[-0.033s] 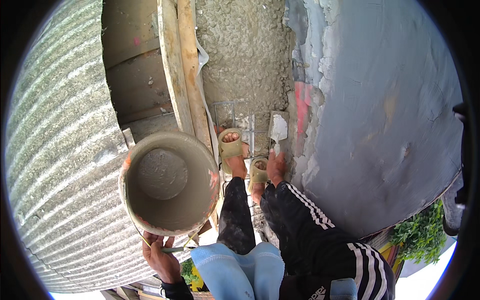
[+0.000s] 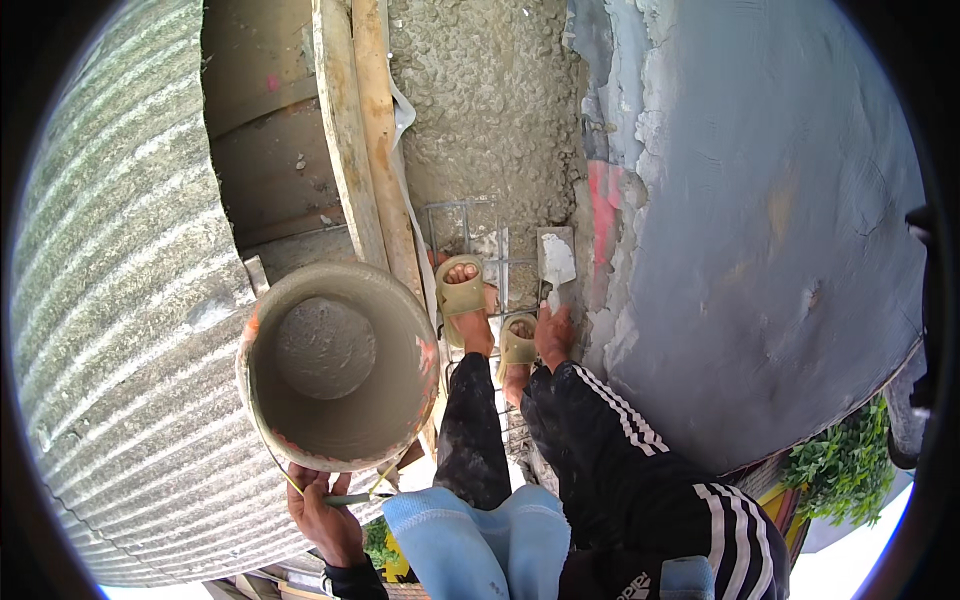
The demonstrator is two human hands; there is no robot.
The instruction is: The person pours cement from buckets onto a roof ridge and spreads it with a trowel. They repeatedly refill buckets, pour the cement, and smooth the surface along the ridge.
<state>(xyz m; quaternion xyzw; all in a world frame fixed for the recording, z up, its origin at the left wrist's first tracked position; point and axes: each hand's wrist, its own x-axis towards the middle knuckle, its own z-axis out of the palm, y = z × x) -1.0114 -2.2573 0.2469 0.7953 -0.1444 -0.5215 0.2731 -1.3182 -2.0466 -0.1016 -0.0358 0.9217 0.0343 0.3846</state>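
A large bucket [image 2: 400, 400] with wet grey cement at its bottom stands at the left beside the planks. At its near rim my left hand [image 2: 325, 520] is closed on the bucket, next to the wire handle with its green grip [image 2: 346, 499]. My right hand [image 2: 553, 336] is closed round the handle of a trowel [image 2: 557, 257], whose flat blade carries pale wet mortar. The trowel sits low by my right foot, at the near end of a strip of rough wet concrete [image 2: 485, 110].
Corrugated roofing [image 2: 120, 290] spreads along the left. Two wooden planks [image 2: 362, 150] edge the concrete. Steel rebar [image 2: 465, 225] sticks out around my sandalled feet [image 2: 462, 300]. A grey plastered wall [image 2: 780, 220] rises at the right, with green leaves [image 2: 840, 460] below.
The trowel blade has shifted slightly toward me and straightened a little in my right hand. My left hand and the bucket stay in place.
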